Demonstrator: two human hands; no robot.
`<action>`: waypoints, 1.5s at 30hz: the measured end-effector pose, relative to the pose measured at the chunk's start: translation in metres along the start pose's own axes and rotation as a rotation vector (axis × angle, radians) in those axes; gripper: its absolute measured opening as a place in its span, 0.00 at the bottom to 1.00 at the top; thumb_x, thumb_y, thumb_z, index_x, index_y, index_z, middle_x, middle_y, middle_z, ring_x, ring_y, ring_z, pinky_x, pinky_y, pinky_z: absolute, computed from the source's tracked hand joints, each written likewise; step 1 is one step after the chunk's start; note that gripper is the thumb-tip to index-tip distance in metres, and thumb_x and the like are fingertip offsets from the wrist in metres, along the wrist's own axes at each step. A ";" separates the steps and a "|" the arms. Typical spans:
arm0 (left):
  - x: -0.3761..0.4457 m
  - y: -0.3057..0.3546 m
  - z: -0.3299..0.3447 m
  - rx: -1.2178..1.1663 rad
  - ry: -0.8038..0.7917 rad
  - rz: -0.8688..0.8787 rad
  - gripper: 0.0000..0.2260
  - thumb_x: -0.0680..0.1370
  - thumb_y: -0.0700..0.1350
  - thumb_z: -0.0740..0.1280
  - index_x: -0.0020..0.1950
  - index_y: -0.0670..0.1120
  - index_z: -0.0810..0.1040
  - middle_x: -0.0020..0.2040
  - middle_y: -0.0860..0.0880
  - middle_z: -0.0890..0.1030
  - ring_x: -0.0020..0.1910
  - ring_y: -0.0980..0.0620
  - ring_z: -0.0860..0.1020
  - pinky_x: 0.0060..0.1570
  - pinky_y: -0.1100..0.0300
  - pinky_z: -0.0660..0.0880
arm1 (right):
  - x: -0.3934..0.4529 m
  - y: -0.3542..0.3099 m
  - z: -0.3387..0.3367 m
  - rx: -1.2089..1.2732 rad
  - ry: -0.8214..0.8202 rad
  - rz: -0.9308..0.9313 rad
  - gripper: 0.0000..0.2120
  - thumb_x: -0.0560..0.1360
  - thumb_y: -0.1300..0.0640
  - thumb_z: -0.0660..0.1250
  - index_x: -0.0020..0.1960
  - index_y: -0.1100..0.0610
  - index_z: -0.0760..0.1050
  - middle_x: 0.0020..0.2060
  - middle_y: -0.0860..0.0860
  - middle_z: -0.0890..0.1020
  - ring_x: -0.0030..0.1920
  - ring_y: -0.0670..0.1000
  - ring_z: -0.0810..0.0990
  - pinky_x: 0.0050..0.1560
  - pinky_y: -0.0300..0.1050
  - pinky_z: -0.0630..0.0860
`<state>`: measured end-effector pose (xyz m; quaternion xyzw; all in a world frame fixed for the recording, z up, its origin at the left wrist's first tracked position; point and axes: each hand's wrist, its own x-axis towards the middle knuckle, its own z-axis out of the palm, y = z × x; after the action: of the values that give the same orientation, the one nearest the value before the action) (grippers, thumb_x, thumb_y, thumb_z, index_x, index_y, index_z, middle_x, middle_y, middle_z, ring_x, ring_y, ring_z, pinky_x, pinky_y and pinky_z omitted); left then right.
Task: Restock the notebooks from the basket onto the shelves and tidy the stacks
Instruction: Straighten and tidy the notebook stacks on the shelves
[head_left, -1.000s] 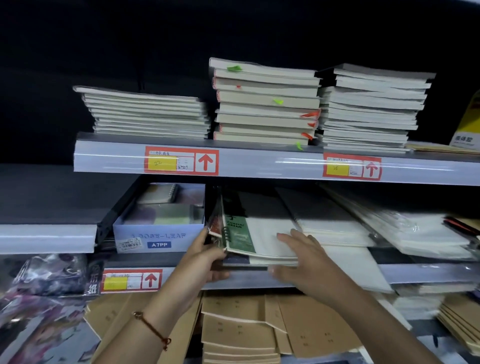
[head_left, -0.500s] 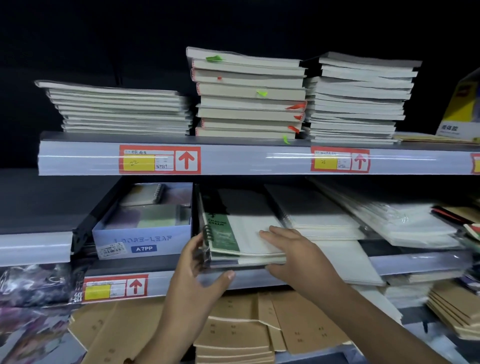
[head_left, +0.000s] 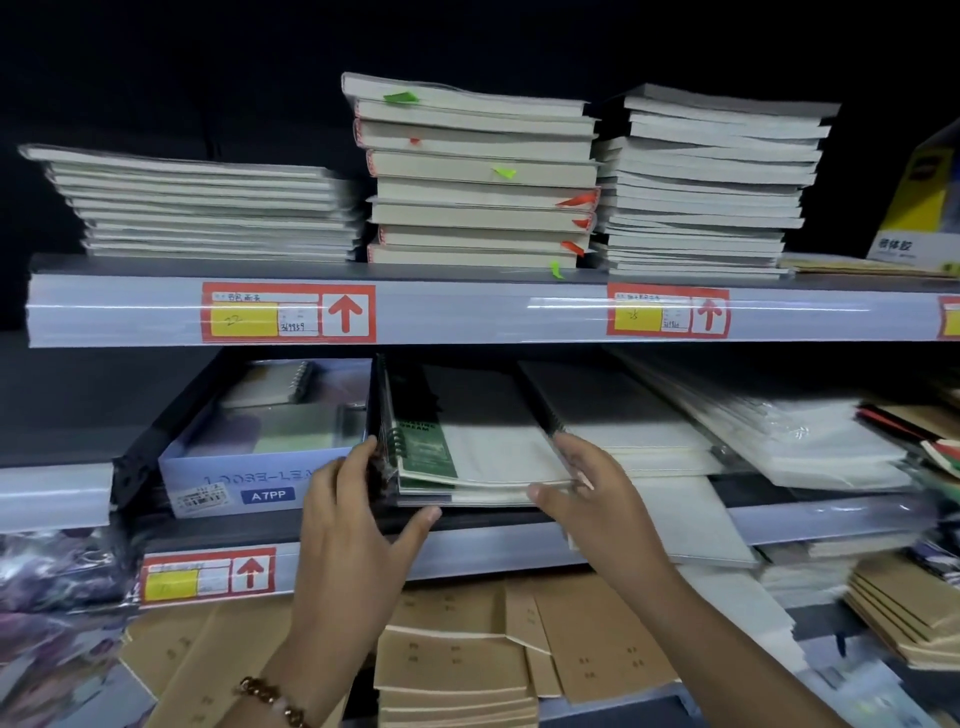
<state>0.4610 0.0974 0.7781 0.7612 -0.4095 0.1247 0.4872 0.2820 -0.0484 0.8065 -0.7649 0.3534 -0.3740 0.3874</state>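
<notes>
— What is in the middle of the frame?

— A stack of spiral notebooks (head_left: 483, 457) lying flat on the middle shelf (head_left: 519, 551), the top one with a green strip beside its black wire coil and a pale, smooth cover under clear wrap.

— And the hands?

— The left hand (head_left: 348, 525) reaches up from the lower centre, fingers against the coil side of the stack, thumb spread out under its front edge; a beaded bracelet (head_left: 270, 699) circles that wrist. The right hand (head_left: 587, 493) comes from the lower right, its grip pinching the stack's right front corner, fingers on top and thumb along the front edge.

— Is the left grip clenched?

— No, the fingers look fairly straight, pressing rather than curling round.

— What lies around it?

— At left, a pale blue cardboard box (head_left: 249, 467) marked A7PP. Above, the top shelf (head_left: 467, 317) carries three square stacks of thick cream-edged books. At the bottom, matte brown kraft notebooks (head_left: 457, 670) lie in loose piles.
</notes>
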 end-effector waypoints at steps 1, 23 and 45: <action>0.000 0.000 -0.001 0.091 0.043 0.088 0.36 0.69 0.55 0.76 0.74 0.52 0.66 0.65 0.48 0.68 0.63 0.46 0.70 0.61 0.46 0.73 | -0.002 0.000 -0.002 0.006 0.022 0.025 0.27 0.74 0.52 0.74 0.70 0.43 0.69 0.68 0.39 0.71 0.66 0.41 0.70 0.65 0.42 0.72; 0.053 -0.003 0.027 0.515 0.068 0.326 0.24 0.71 0.57 0.76 0.62 0.49 0.77 0.54 0.42 0.73 0.50 0.41 0.71 0.48 0.47 0.69 | 0.047 -0.005 0.011 -0.761 -0.002 -0.194 0.18 0.78 0.52 0.67 0.67 0.50 0.74 0.53 0.49 0.78 0.51 0.53 0.79 0.44 0.45 0.73; 0.055 -0.014 0.020 0.427 0.065 0.241 0.22 0.76 0.62 0.68 0.59 0.45 0.76 0.45 0.49 0.81 0.50 0.45 0.77 0.53 0.52 0.65 | 0.060 -0.015 -0.001 -0.294 -0.143 0.099 0.16 0.80 0.56 0.62 0.67 0.53 0.76 0.53 0.51 0.82 0.47 0.53 0.82 0.51 0.47 0.78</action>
<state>0.5020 0.0554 0.7910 0.7881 -0.4460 0.2901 0.3096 0.3129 -0.0922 0.8376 -0.8196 0.4133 -0.2435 0.3134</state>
